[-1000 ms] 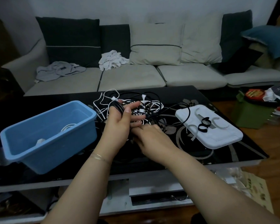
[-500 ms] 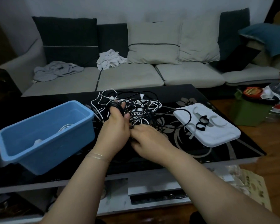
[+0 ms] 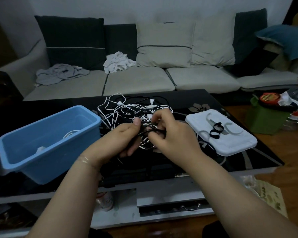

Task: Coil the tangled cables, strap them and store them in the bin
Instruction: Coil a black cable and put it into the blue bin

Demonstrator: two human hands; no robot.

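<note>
A tangle of black and white cables [image 3: 127, 109] lies on the black glass table [image 3: 230, 162]. At its near edge, my left hand [image 3: 122, 140] grips a bundle of black cable, thumb on top. My right hand [image 3: 170, 134] is right beside it, fingers curled and pinching a black cable loop from the same bundle. The blue bin [image 3: 46, 141] stands to the left, with a coiled white cable [image 3: 70, 133] inside. Black and white straps [image 3: 217, 131] lie on the white lid [image 3: 230, 145] at the right.
A sofa [image 3: 136, 79] with cushions and crumpled clothes runs behind the table. A green box [image 3: 267, 119] with bottles and bags stands on the floor at the right. Below the tabletop a drawer [image 3: 172, 206] faces me.
Both hands have risen slightly off the table. My left hand's fingers, spread before, now close round the black cable. My right hand has come up beside it and pinches a loop.
</note>
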